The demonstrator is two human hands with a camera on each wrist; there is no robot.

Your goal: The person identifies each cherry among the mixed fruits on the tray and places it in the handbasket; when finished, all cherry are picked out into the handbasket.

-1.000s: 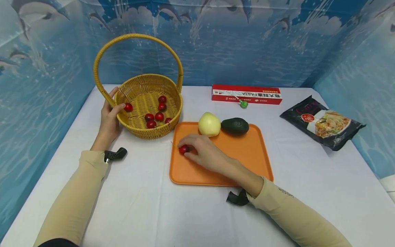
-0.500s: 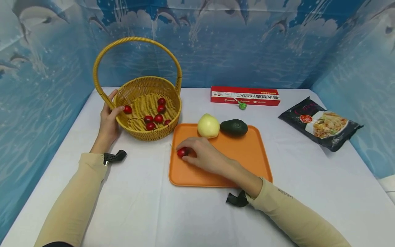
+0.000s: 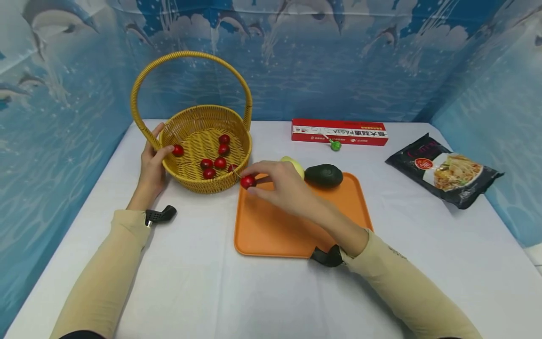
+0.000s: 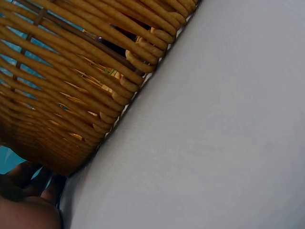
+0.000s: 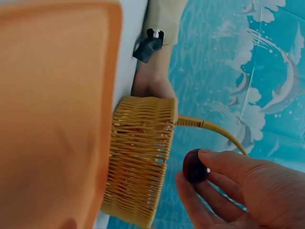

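Observation:
My left hand grips the left side of a yellow wicker basket, its thumb over the rim. Several red cherries lie inside, one beside that thumb. My right hand pinches another cherry between thumb and fingers, just off the basket's right rim and above the left edge of an orange tray. In the right wrist view this held cherry looks dark, with the basket's woven side beyond it. The left wrist view shows the basket wall and part of the left hand.
A dark green avocado and a pale yellow-green fruit, partly hidden by the right hand, sit at the tray's back. Behind are a red pasta box and a small green item. A black noodle packet lies at right.
My right hand has lifted the cherry from over the tray and carried it away from me, up to the basket's right rim. The left hand stays on the basket.

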